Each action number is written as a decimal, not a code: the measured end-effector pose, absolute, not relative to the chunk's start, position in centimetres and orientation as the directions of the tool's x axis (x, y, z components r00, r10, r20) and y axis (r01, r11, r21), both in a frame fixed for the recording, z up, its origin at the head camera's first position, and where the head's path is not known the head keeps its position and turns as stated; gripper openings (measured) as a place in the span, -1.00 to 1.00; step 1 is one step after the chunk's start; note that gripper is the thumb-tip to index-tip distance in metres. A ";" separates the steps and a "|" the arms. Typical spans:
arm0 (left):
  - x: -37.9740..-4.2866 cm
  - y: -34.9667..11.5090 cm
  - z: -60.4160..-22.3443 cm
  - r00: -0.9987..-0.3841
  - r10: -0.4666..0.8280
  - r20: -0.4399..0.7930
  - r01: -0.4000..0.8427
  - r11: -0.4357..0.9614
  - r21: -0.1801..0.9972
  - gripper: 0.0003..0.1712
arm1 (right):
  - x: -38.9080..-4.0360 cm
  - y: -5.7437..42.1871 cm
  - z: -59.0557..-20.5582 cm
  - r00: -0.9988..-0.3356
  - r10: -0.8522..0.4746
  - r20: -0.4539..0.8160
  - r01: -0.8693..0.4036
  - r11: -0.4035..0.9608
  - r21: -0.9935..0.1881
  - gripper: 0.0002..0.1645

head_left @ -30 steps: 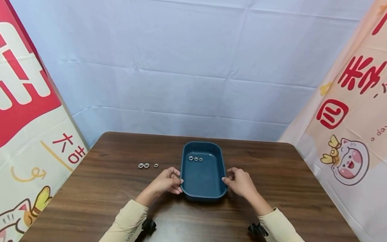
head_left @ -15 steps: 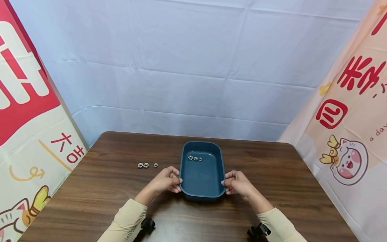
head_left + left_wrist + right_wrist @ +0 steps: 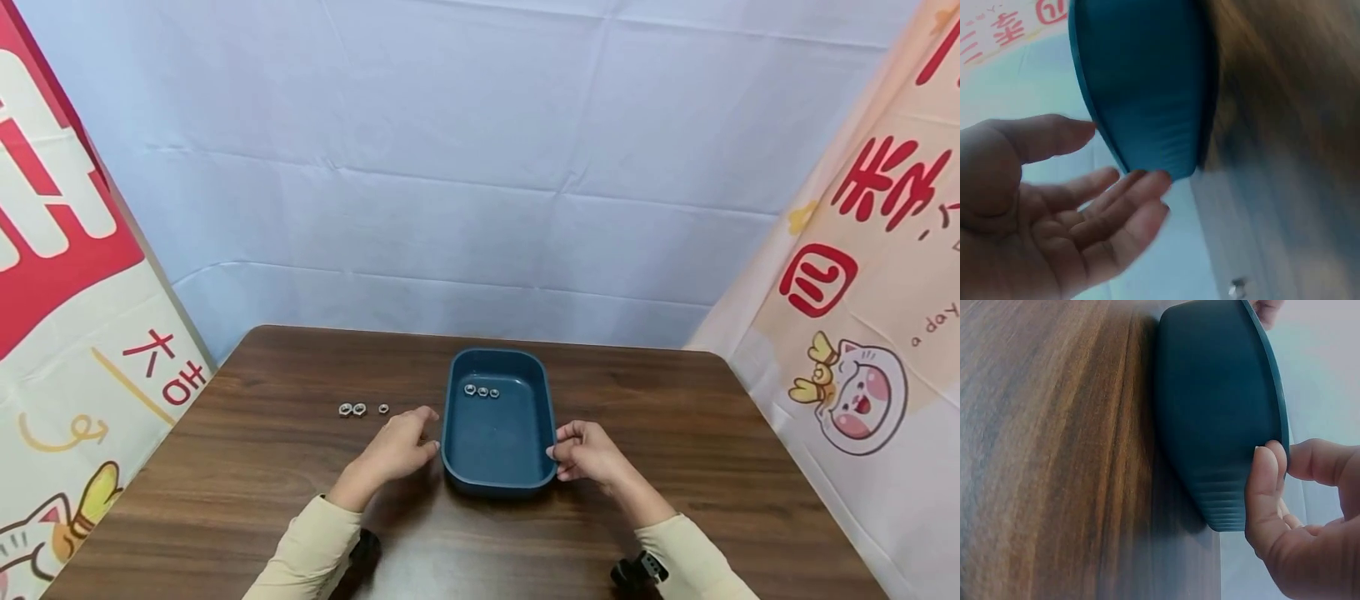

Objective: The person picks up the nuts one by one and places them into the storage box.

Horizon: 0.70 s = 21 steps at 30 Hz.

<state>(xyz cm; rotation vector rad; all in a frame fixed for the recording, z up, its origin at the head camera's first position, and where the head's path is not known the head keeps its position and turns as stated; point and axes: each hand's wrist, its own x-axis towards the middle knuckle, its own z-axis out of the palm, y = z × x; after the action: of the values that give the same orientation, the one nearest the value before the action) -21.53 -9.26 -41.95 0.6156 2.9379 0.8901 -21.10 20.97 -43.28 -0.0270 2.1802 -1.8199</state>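
A dark blue rectangular tray (image 3: 498, 450) with rounded corners sits on the wooden table, and three metal nuts (image 3: 483, 392) lie in a row near its far left side. My right hand (image 3: 588, 454) pinches the tray's right rim, thumb on top and fingers against the outer wall, as the right wrist view shows at the rim (image 3: 1277, 394). Just off the tray's left side is my left hand (image 3: 401, 442), its fingers extended and holding nothing. In the left wrist view the left hand (image 3: 1079, 212) has its thumb and fingers spread beside the tray wall (image 3: 1147, 87).
Left of the tray, three more nuts lie on the table (image 3: 255, 467): two larger nuts (image 3: 352, 409) side by side and a smaller nut (image 3: 384, 409) nearest the left hand. A pale cloth (image 3: 450, 208) hangs behind the table, with printed cloths (image 3: 855, 333) at both sides.
My left hand has let go of the tray's left rim and its fingers have straightened. The right hand, its fingers apart at first, has closed on the right rim. The nuts have stayed put.
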 end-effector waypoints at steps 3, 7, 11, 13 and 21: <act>-21.3 -9.5 -41.6 -0.895 0.439 0.073 0.430 0.810 0.399 -0.55 | -21.1 21.0 -43.2 -0.953 -0.210 -0.220 0.178 0.199 -0.964 -0.62; -21.0 -9.6 -41.2 -0.873 0.483 0.072 0.480 0.824 0.301 -0.55 | -21.0 21.1 -43.1 -0.952 -0.217 -0.216 0.174 0.197 -0.965 -0.61; -21.1 -9.7 -41.2 -0.867 0.489 0.090 0.495 0.830 0.257 -0.57 | -21.0 21.1 -43.1 -0.952 -0.221 -0.212 0.172 0.185 -0.968 -0.60; -21.3 -9.9 -41.3 -0.866 0.491 0.098 0.500 0.840 0.209 -0.55 | -20.9 21.1 -43.1 -0.952 -0.224 -0.209 0.172 0.177 -0.969 -0.60; -22.8 -11.4 -42.1 -0.868 0.479 0.131 0.493 0.862 0.118 -0.42 | -20.7 21.0 -43.4 -0.957 -0.211 -0.201 0.166 0.173 -0.971 -0.61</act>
<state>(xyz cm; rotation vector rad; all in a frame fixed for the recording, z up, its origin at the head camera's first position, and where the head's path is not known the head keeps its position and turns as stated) -22.79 -11.41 -42.11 0.8179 3.1251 0.2393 -20.69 21.04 -43.39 -0.0422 2.1634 -1.8509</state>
